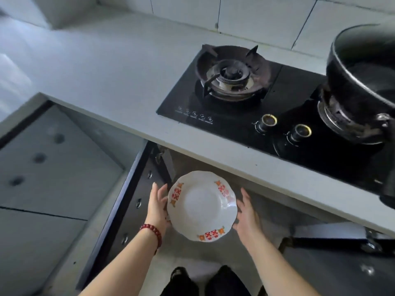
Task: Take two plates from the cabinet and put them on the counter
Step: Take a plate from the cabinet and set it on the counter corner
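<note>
A white plate (202,207) with red and orange marks around its rim hangs below the counter edge, in front of the open cabinet (267,212). My left hand (157,207), with a red bead bracelet on its wrist, grips the plate's left rim. My right hand (246,214) presses against the right rim with fingers spread. The pale grey counter (111,73) runs above and behind the plate. I cannot tell whether a second plate lies under this one.
A black gas stove (235,90) is set into the counter, with a black pot (363,67) on its right burner. The left cabinet door (64,171) stands swung open at the left. A right door (333,233) sticks out at the lower right. Dark shoes show at the bottom.
</note>
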